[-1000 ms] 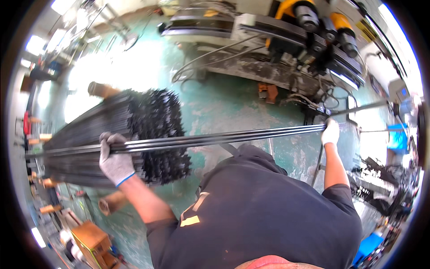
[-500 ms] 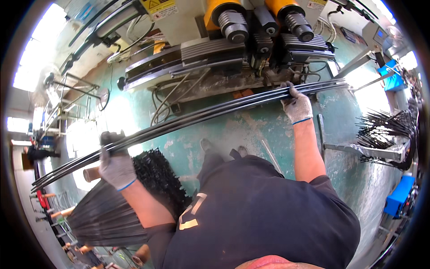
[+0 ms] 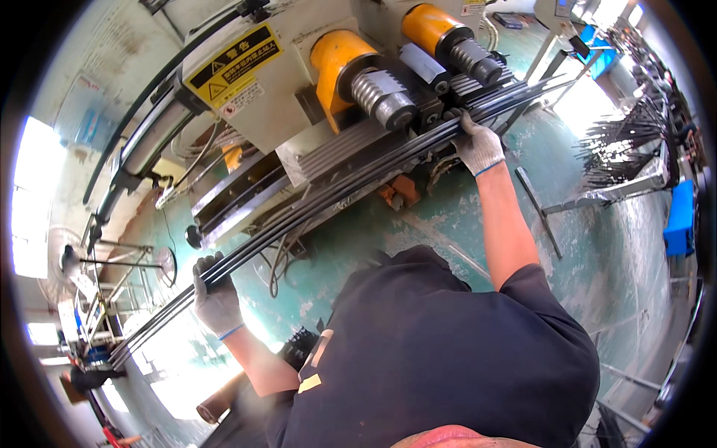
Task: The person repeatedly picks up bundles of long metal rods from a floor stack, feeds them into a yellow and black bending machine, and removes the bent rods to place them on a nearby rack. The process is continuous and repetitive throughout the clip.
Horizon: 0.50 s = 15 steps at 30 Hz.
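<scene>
Several long, thin dark metal rods [image 3: 328,205] lie across both my gloved hands as one bundle, slanting from lower left to upper right. My left hand [image 3: 216,296], in a pale glove with dark fingertips, grips the bundle towards its left end. Farther along to the right, my right hand [image 3: 476,142] wraps round the rods, fingers closed. The rods' middle passes in front of a machine with two orange cylinders [image 3: 342,63] and ridged metal rollers [image 3: 382,97]. Whether the rods touch the machine bed [image 3: 254,196] I cannot tell.
A rack with many dark rods [image 3: 620,149] stands at the right, its metal beam [image 3: 605,196] reaching inward. Blue boxes [image 3: 678,216] are beyond it. A wheeled frame [image 3: 119,276] is at the left. Part of a dark rod pile [image 3: 299,345] shows beside my left arm.
I have moved forward, and the machine is now closer. Both hands have carried the rods up to its front. The rod pile at lower left has mostly gone out of sight.
</scene>
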Motion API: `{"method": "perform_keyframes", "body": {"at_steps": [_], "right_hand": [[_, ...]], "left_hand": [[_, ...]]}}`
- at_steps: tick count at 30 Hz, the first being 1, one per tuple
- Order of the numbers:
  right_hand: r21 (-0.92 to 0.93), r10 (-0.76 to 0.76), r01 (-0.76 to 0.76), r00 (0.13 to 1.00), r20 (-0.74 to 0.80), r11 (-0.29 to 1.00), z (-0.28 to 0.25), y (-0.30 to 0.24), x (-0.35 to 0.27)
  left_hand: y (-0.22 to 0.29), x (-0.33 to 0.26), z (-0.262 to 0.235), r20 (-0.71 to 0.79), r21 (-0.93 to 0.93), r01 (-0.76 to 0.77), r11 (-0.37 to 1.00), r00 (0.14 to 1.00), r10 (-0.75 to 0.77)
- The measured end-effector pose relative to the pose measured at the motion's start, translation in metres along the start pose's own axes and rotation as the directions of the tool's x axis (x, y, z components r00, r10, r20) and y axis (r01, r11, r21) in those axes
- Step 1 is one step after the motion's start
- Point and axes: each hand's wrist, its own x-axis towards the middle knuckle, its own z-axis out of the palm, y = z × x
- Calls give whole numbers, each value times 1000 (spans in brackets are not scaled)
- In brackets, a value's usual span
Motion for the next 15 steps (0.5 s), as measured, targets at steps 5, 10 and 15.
{"method": "perform_keyframes", "body": {"at_steps": [5, 10, 15], "right_hand": [[-163, -164, 135, 970, -179, 977, 29, 15, 25], [-173, -182, 130, 925, -334, 976, 50, 27, 45], [-441, -283, 224, 957, -71, 869, 7, 42, 91]], "left_hand": [[-11, 48, -14, -50, 36, 18, 999, 999, -16], [-34, 75, -15, -204, 86, 121, 989, 974, -102], [-90, 101, -3, -495, 55, 134, 989, 864, -90]]}}
